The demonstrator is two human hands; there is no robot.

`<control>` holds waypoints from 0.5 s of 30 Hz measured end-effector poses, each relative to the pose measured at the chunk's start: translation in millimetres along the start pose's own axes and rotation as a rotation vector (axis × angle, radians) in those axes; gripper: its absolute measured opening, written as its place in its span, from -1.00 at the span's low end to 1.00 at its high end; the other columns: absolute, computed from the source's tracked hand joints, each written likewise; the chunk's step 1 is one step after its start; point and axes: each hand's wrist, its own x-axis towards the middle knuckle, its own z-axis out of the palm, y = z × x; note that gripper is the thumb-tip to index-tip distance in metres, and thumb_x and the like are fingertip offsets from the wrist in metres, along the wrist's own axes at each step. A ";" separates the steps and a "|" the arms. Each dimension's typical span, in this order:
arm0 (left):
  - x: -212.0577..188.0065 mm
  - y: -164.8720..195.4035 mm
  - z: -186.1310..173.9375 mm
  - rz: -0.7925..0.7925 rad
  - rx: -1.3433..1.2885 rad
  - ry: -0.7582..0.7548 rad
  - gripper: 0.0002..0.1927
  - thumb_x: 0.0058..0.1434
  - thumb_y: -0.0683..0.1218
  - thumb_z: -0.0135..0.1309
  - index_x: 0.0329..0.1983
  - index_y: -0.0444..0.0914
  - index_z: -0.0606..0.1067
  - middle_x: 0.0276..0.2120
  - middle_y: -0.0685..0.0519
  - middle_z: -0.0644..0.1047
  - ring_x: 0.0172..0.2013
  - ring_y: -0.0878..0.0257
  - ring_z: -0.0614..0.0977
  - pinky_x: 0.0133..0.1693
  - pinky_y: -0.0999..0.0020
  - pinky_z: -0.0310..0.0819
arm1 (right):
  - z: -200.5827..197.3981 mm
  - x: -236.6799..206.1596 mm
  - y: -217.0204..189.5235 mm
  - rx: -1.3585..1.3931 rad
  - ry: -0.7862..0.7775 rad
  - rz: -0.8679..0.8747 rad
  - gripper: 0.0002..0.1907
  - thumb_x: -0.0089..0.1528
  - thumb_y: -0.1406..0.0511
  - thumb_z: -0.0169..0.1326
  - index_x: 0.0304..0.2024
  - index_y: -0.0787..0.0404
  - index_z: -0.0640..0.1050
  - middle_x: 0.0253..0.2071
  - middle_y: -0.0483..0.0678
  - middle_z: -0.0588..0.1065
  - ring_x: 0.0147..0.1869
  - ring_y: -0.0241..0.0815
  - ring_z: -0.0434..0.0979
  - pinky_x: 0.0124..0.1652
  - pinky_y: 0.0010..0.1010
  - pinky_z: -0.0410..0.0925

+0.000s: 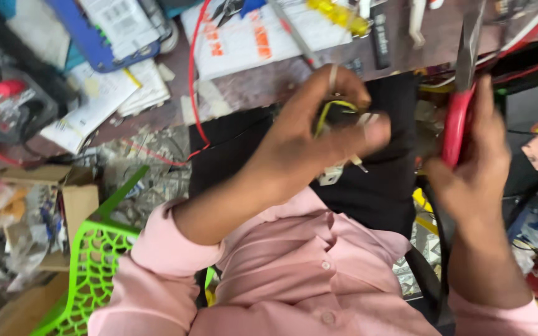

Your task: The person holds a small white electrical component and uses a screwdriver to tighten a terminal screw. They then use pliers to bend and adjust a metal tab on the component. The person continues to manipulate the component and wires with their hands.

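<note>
Head view: wired part (337, 118) inside left grip (309, 134)

Bright even light, motion-blurred throughout

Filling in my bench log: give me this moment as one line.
left hand: grips small black part with yellow wire | right hand: holds red-handled pliers, tip up | green chair at left

Left hand (319, 134) grips a wired part (337, 115); right hand (474, 155) holds red-handled pliers (459, 106).
</note>
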 end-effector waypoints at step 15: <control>-7.5 -8.8 -13.4 0.012 -0.282 -0.155 -0.59 0.25 -0.16 0.03 0.16 -0.28 0.29 -0.21 0.07 0.37 -0.30 0.39 0.38 -0.23 0.48 0.31 | 1.9 86.6 20.9 -0.753 0.119 -0.212 -0.21 0.06 0.44 0.18 0.39 0.37 0.38 0.21 0.20 0.28 0.16 0.17 0.48 0.12 -0.13 0.44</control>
